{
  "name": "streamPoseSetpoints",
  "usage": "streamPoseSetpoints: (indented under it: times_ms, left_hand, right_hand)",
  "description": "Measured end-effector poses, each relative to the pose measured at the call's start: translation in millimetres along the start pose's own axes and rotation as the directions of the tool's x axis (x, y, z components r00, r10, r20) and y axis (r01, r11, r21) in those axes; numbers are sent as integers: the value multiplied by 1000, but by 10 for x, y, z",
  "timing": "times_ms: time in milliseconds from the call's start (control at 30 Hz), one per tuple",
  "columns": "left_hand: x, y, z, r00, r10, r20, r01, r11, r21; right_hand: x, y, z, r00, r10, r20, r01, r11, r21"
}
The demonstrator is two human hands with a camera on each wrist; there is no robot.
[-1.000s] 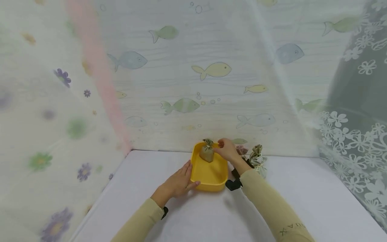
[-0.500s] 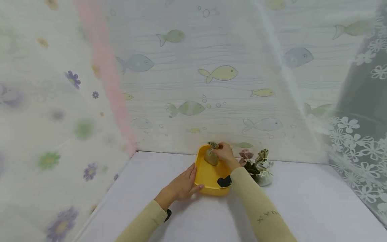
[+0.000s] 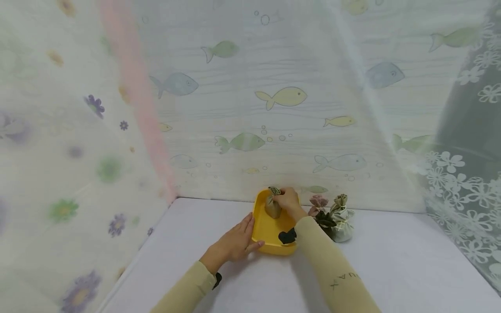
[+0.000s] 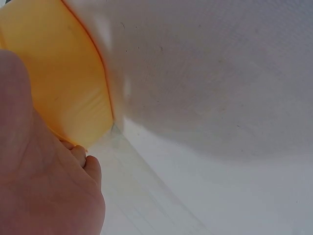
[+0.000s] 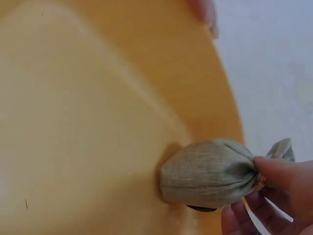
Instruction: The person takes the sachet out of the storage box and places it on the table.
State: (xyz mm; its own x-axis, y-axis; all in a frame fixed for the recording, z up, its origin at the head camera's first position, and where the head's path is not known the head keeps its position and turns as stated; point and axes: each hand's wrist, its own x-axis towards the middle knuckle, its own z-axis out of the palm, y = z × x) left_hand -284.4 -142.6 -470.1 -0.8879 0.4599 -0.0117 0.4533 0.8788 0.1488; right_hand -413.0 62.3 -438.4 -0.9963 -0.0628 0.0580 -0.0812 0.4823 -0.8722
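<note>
A yellow plastic tub (image 3: 270,234) stands on the white table against the back curtain. Inside it, at the far end, is a small grey-green cloth pouch (image 5: 208,174) with a gathered, tied neck. My right hand (image 3: 288,201) pinches the pouch at that neck between thumb and fingers, as the right wrist view shows close up. My left hand (image 3: 235,240) lies along the tub's left side, fingers straight against the wall and thumb at the front rim. In the left wrist view the palm of the left hand (image 4: 49,176) shows beside the tub's yellow wall (image 4: 73,73).
Right of the tub stand several more tied pouches: a pinkish one (image 3: 318,202), a dark brown one (image 3: 325,219) and a pale silvery one (image 3: 342,226). A curtain with printed fish (image 3: 289,96) rises directly behind the table's back edge.
My right hand has closed on the pouch's neck, and the pouch has turned slightly and shifted a little toward me. The left hand keeps its place on the tub. The head view has shifted slightly.
</note>
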Motion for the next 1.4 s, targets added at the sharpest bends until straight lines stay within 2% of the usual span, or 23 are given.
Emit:
streamPoseSetpoints:
  times_ms: [133, 267, 433, 633, 800, 900, 1100, 1267, 1400]
  left_hand:
    - [31, -39, 1, 1000, 5, -15, -5, 1000, 7]
    - [44, -48, -62, 1000, 20, -13, -20, 1000, -22]
    - [61, -66, -113, 1000, 14, -15, -15, 999, -31]
    - [73, -74, -119, 1000, 26, -12, -26, 999, -36]
    - [75, -80, -123, 1000, 23, -2, -23, 999, -34]
    - [76, -92, -112, 1000, 17, -2, -17, 1000, -16]
    - [70, -110, -97, 1000, 14, -19, -15, 999, -28]
    - [98, -146, -40, 999, 18, -27, -17, 1000, 21]
    - [105, -163, -69, 1000, 9, -30, -9, 1000, 15]
  right_hand:
    - [-21, -114, -96, 998, -52, 19, 52, 998, -17]
    - [-103, -275, -280, 993, -99, 71, 102, 994, -35]
    - [-254, -469, -562, 976, -144, 163, 152, 988, -39]
    - [-498, -542, -887, 958, -177, 225, 203, 975, -96]
    - [-686, -464, -1118, 944, -202, 260, 225, 972, -63]
    - [-779, -394, -1239, 929, -236, 286, 255, 966, -30]
    - [-961, -233, -1449, 927, -257, 273, 291, 952, -94]
    - [-1091, 12, -1596, 921, -247, 302, 294, 948, -121]
    - [-1167, 272, -1630, 885, -258, 389, 326, 938, -120]
